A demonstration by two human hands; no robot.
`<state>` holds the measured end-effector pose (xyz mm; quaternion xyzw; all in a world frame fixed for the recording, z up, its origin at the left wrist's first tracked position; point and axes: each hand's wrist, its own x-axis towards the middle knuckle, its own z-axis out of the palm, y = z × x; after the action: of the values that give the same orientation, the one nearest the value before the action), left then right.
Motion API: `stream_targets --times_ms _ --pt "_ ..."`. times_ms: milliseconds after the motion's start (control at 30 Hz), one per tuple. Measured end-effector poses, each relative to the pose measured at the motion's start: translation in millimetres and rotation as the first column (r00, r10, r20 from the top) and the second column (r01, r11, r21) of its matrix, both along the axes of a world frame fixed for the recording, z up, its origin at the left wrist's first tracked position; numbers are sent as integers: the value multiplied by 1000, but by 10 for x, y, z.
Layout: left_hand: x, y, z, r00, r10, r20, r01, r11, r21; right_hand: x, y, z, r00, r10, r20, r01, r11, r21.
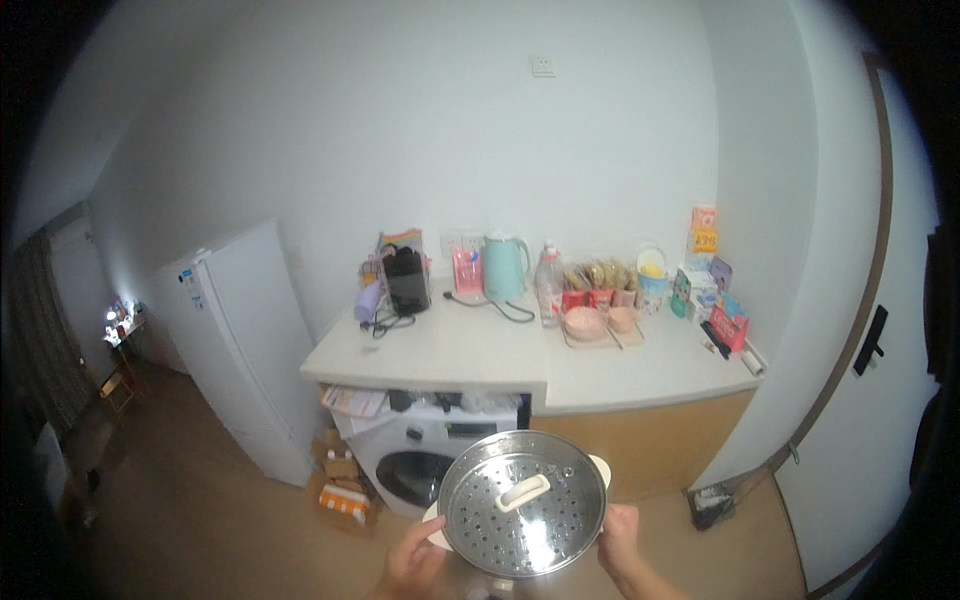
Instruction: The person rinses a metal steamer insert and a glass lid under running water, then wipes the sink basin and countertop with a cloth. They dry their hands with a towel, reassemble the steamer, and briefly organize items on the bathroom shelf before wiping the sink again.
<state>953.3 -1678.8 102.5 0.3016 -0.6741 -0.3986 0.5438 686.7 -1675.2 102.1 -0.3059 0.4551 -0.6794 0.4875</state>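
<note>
In front of my body I hold a round metal steamer pot with a clear lid on it. A cream handle tops the lid, and a perforated steamer tray shows through it. My left hand grips the cream side handle at the pot's left. At its right side, my right hand is closed at the pot's edge, below another cream side handle. What the right fingers hold underneath is hidden. The pot is in the air before the counter.
Ahead is a white countertop with a mint kettle, a plastic bottle, pink bowls and a black cable. Beneath stands a washing machine. A refrigerator is left, cardboard boxes lie on the floor, and a door is right.
</note>
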Motion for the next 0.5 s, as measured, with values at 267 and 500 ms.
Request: stream_targets --times_ms 267,500 --pt "234 -1812 197 982 -13 190 8 1000 28 237 -1749 87 995 -96 -21 94 994 -48" --pt "-52 -3377 227 995 -32 89 33 999 -10 118 -3317 -23 990 -122 -73 122 992 3"
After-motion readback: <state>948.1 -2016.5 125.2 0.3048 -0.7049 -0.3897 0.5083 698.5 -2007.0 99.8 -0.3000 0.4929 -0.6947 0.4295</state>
